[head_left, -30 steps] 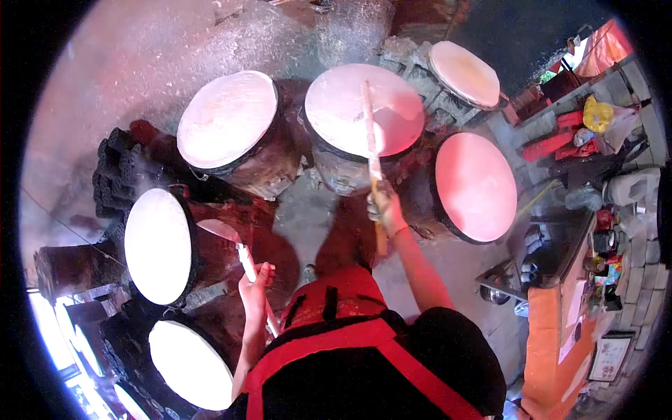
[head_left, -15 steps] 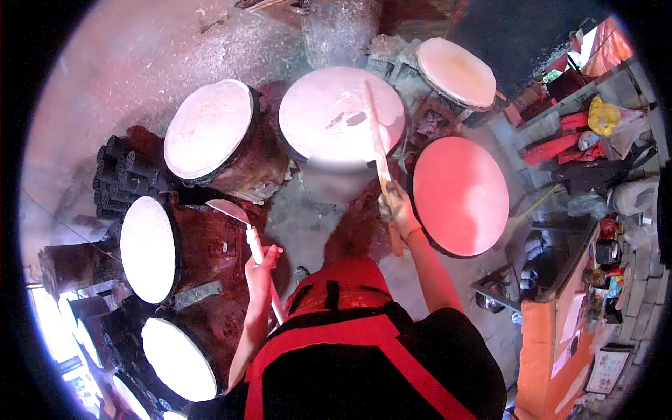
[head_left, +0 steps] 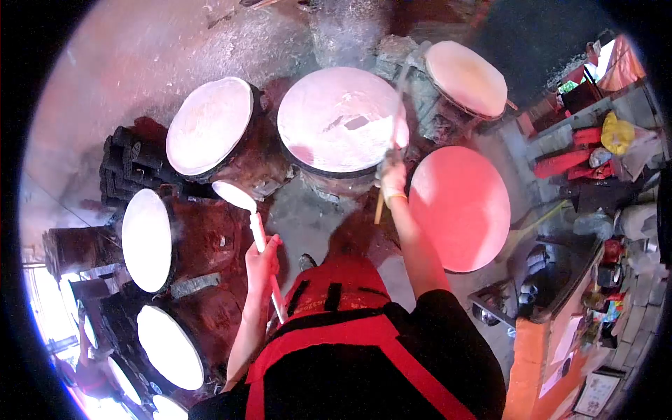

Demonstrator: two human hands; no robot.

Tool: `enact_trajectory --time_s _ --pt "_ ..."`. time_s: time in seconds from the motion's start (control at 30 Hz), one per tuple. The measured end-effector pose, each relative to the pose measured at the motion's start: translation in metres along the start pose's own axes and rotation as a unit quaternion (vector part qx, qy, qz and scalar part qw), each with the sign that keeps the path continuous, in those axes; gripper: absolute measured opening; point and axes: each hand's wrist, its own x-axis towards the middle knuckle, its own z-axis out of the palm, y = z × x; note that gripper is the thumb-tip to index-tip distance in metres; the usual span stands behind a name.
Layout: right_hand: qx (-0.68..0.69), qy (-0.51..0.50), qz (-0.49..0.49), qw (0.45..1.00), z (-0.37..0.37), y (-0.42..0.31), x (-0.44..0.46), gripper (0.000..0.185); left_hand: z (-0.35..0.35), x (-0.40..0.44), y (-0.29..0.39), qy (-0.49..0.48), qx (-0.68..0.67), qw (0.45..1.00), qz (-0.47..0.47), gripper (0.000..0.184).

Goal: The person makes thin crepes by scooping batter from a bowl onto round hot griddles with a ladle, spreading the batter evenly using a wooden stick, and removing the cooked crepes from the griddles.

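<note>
My left hand (head_left: 262,262) is closed around the pale handle of a long-handled ladle (head_left: 235,195). Its oval head looks white and points up and left, between the left-hand griddles. My right hand (head_left: 393,176) grips a long flat wooden stick (head_left: 400,129), blurred along its upper part. The stick's butt end shows below the hand. It slants over the right edge of the middle round griddle (head_left: 336,105), whose pale coating has a grey bare patch right of centre. Just right of my right forearm is a red-lit round griddle (head_left: 458,210).
More white-topped round griddles stand at upper left (head_left: 210,126), left (head_left: 147,240), lower left (head_left: 170,348) and upper right (head_left: 467,78). Black perforated coal cylinders (head_left: 129,164) are stacked at the left. An orange-sided counter (head_left: 535,357) stands at the right.
My right hand and the wooden stick have moved toward the middle griddle's right edge, the stick now leaning right. The ladle head in my left hand has turned to show a whiter oval face.
</note>
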Motion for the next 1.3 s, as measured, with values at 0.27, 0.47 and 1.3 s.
enact_trajectory --time_s 0.27,0.47,1.3 --pt "0.066 0.045 -0.076 0.994 0.013 -0.012 -0.080 0.036 -0.022 0.014 0.002 -0.048 -0.087 0.995 0.018 0.011" --pt "-0.058 -0.098 0.034 0.993 0.059 0.015 -0.087 0.039 -0.032 0.031 -0.003 -0.104 -0.109 0.989 -0.005 0.011" --pt "-0.274 -0.137 -0.156 0.939 0.000 0.041 -0.139 0.039 -0.013 0.102 0.015 -0.220 -0.112 0.965 -0.085 0.008"
